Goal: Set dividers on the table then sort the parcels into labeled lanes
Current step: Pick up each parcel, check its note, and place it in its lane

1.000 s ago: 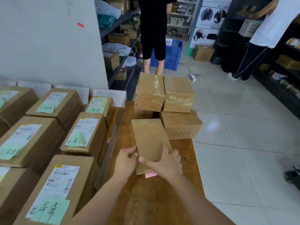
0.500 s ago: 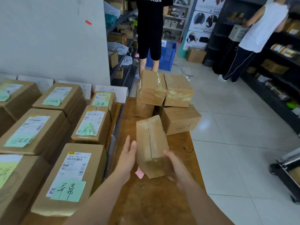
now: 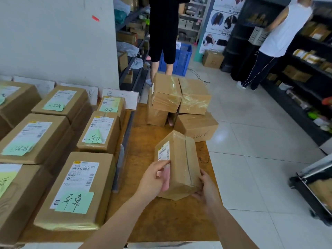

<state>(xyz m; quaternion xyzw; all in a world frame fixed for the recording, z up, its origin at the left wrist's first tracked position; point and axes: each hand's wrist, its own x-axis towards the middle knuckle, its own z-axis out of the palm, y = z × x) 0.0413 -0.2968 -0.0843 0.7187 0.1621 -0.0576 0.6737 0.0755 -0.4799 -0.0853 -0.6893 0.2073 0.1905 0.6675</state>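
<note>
parcel (image 3: pixel 181 164) tilted over the table (image 3: pixel 161 218)

the left hand (image 3: pixel 154 178) gripped the parcel's left side, thumb just below the white shipping label (image 3: pixel 163 150), with a pink slip (image 3: pixel 166 175) caught between fingers and cardboard. the right hand (image 3: pixel 204 187) curled round the near right corner. whether the parcel touched the wood could not be told. a dark divider (image 3: pixel 125 133) ran to the left of it, with green-tagged boxes (image 3: pixel 75 191) in rows beyond. a pile of plain boxes (image 3: pixel 179 97) stood at the table's far end.
</note>
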